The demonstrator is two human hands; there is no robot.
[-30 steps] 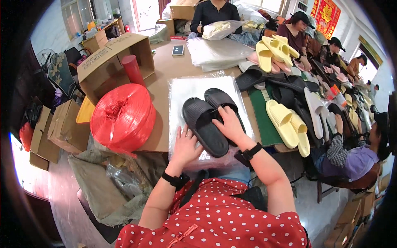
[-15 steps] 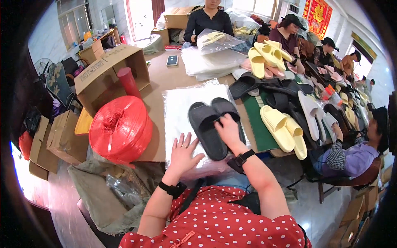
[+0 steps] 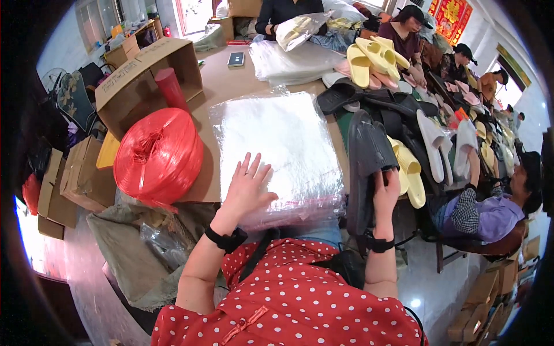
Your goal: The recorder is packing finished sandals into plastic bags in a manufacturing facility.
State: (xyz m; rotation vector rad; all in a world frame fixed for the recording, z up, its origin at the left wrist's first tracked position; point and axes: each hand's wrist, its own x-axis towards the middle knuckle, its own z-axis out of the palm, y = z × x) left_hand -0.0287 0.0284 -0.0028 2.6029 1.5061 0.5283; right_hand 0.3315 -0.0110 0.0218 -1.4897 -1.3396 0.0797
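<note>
A stack of clear plastic bags (image 3: 285, 132) lies flat on the table in front of me. My left hand (image 3: 247, 185) rests on its near left part, fingers stretched out and nothing held. Right of the stack, my right hand (image 3: 386, 193) grips a pair of black slide slippers (image 3: 362, 155), held upright and close together with the toes pointing away. My fingers reach in under the straps, so the fingertips are partly hidden. Just beyond the slippers lie more black slippers (image 3: 339, 98), and a pale yellow pair (image 3: 408, 176) sits to their right.
A big roll of red plastic twine (image 3: 158, 155) stands left of the bags, before an open cardboard box (image 3: 138, 86) and a red cylinder (image 3: 172, 89). Yellow slippers (image 3: 378, 57) are heaped at far right. Across the table a person handles bagged slippers (image 3: 300, 32); others sit along the right.
My right hand has lifted the black slippers off the bags and carried them right, turning them upright. My left hand has slid slightly up and now lies flat on the bags. The view shifted.
</note>
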